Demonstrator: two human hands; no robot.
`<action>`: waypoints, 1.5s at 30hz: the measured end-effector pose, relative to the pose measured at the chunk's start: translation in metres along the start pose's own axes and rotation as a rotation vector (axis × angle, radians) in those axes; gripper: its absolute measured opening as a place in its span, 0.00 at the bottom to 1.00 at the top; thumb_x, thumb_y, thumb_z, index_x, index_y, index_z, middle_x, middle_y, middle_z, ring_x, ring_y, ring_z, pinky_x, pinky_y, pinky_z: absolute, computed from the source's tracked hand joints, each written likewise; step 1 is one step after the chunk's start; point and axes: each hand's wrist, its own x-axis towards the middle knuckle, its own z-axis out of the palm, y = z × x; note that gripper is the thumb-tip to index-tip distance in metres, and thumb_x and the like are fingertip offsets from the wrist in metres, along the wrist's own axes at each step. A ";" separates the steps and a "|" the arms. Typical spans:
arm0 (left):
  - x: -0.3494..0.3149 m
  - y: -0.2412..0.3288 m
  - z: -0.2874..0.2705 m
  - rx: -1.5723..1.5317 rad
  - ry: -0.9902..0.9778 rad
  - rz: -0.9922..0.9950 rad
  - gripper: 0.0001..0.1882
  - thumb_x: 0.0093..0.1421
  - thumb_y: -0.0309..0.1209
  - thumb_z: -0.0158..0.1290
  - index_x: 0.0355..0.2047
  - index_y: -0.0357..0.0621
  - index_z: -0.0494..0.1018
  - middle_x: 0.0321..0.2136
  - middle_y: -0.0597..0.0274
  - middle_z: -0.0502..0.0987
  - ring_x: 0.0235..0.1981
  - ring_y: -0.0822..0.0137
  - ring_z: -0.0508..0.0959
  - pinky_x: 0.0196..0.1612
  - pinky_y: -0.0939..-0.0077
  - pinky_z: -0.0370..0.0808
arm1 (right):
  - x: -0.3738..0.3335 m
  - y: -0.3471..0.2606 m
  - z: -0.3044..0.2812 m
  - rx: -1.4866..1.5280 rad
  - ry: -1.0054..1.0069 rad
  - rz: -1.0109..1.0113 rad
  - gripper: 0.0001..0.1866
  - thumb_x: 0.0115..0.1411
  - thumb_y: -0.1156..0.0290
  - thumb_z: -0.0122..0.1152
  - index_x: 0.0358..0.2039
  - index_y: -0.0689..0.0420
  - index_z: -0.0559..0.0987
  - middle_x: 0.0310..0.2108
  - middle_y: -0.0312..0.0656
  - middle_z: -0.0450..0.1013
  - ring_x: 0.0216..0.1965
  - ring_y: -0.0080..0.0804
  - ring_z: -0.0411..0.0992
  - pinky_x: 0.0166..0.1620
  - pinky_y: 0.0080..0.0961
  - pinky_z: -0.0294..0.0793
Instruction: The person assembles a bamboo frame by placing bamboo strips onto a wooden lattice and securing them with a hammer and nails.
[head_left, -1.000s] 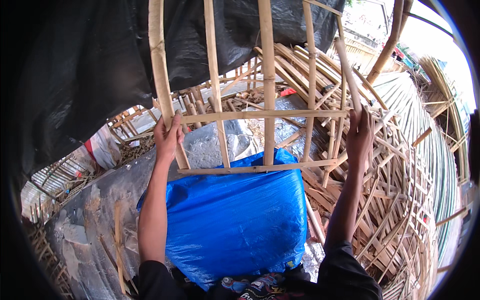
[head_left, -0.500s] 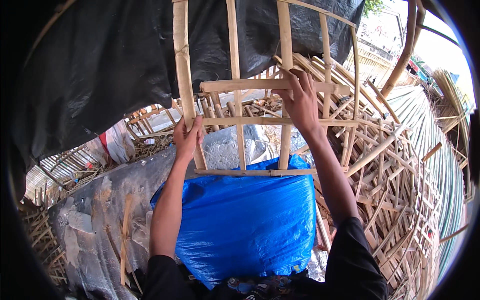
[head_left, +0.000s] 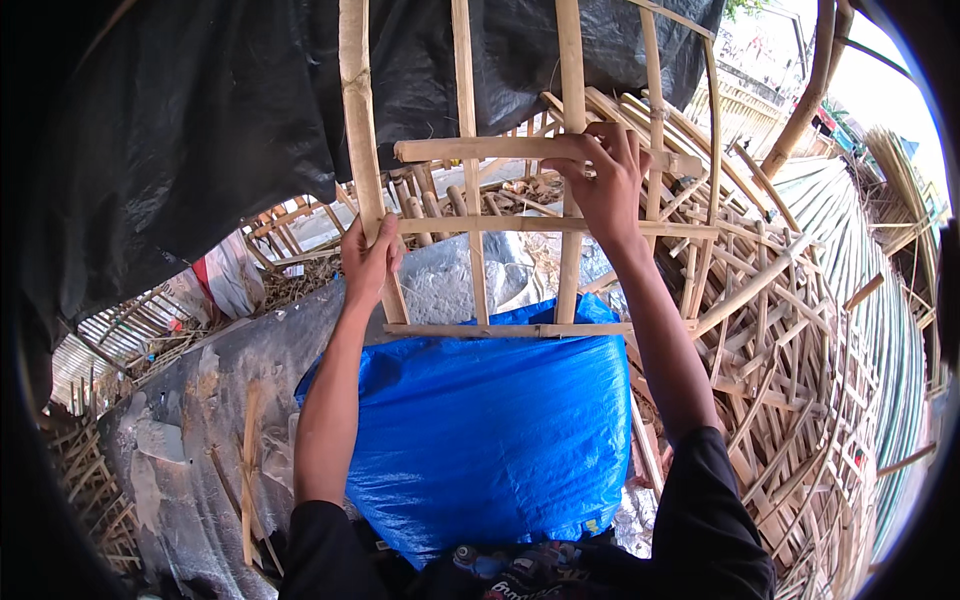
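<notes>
While the left hand (head_left: 368, 262) holds a bamboo frame (head_left: 572, 100), the right hand (head_left: 608, 188) pinches a loose slat (head_left: 470, 149)

Beyond the blue sheet (head_left: 490, 430) nearest the wearer, the frame extends away, its bottom rail (head_left: 500, 330) crossing in front of that sheet's far edge; whether the rail bears on the sheet cannot be told. Past the sheet's far left corner, the left hand is closed round the left upright (head_left: 358, 100), just beside the end of the middle rail (head_left: 510, 224). Farther out beyond the sheet, the right hand has thumb and fingers closed on the slat, which lies across the uprights; contact with them is unclear.

The slat's left end appears unsupported, so a loosening pinch could let it tip or slip off the frame. With the frame apparently held by one side, a turned left wrist could twist it. To the right of the sheet, a bamboo heap (head_left: 790, 400) could snag the frame's far side if it swings that way. Sliding fingers might also catch splinters along the split edges.
</notes>
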 end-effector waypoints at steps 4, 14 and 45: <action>0.000 0.000 -0.005 -0.023 0.018 -0.006 0.13 0.65 0.38 0.55 0.32 0.41 0.69 0.13 0.70 0.64 0.11 0.77 0.64 0.16 0.81 0.60 | 0.002 -0.007 0.000 0.013 0.004 -0.014 0.15 0.43 0.61 0.73 0.33 0.46 0.82 0.36 0.34 0.69 0.42 0.35 0.65 0.46 0.37 0.56; 0.002 -0.006 -0.006 -0.008 0.059 -0.047 0.13 0.63 0.38 0.57 0.31 0.42 0.69 0.14 0.69 0.66 0.11 0.76 0.65 0.14 0.81 0.61 | -0.009 -0.007 -0.005 -0.037 -0.038 0.019 0.11 0.50 0.62 0.69 0.36 0.41 0.85 0.43 0.33 0.68 0.43 0.33 0.65 0.48 0.35 0.56; 0.006 -0.013 -0.005 0.079 0.105 -0.190 0.18 0.62 0.45 0.57 0.33 0.41 0.71 0.14 0.69 0.66 0.11 0.78 0.64 0.15 0.82 0.60 | -0.058 -0.012 0.007 -0.058 -0.362 0.195 0.27 0.65 0.55 0.48 0.60 0.57 0.66 0.64 0.45 0.57 0.60 0.43 0.58 0.59 0.55 0.50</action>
